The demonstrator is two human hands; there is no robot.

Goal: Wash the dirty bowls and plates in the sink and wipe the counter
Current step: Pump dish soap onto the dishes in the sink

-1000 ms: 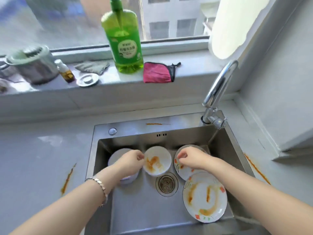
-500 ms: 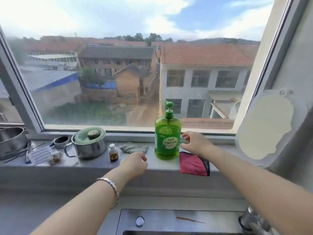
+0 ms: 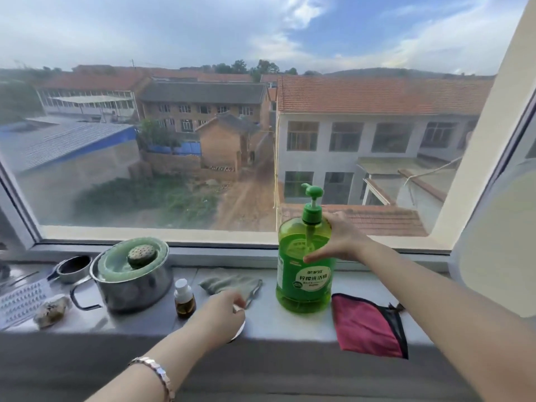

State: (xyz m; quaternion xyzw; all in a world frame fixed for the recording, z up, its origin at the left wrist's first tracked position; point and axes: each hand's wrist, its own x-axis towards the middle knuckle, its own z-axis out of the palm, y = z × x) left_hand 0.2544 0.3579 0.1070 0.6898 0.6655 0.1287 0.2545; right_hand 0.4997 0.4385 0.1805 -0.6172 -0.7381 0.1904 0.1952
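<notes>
Right thumb (image 3: pixel 314 257) lies across the front of the soap bottle (image 3: pixel 304 288). The other fingers (image 3: pixel 333 217) wrap round the back at the shoulder, just below the pump collar. So the right hand (image 3: pixel 340 242) has a full grip on the bottle's upper body.

Bottle: translucent green, about full, upright, with its base on the windowsill (image 3: pixel 275 323) near the front edge. The green pump head (image 3: pixel 312 192) is up, nozzle pointing left.

Label (image 3: pixel 311 278): white and green, main line looks like "柠檬洗洁精". The brand line above it and the small print below are too blurred to read.

Left fingers (image 3: pixel 236 303) are curled down over a small white round dish (image 3: pixel 239 333) on the sill, with only the dish's rim showing under the palm. Can't tell whether the left hand (image 3: pixel 220 317) is pinching it or just resting on it. There's a metal bracelet (image 3: pixel 156 372) on that wrist.

Around the left hand:
- A grey cloth (image 3: pixel 229 284) lies just behind the fingertips, between the hand and the bottle.
- A small white-capped vial (image 3: pixel 184 298) with amber liquid stands just to the left.
- Further left is a steel pot (image 3: pixel 136 288) with a green glass lid (image 3: pixel 116 266).
- Beyond that are a small steel cup (image 3: pixel 72 268) and a perforated sheet (image 3: pixel 20 303).

Right of the bottle, a pink cloth (image 3: pixel 364 326) with black trim lies flat just beside the base and overhangs the sill's front edge.
</notes>
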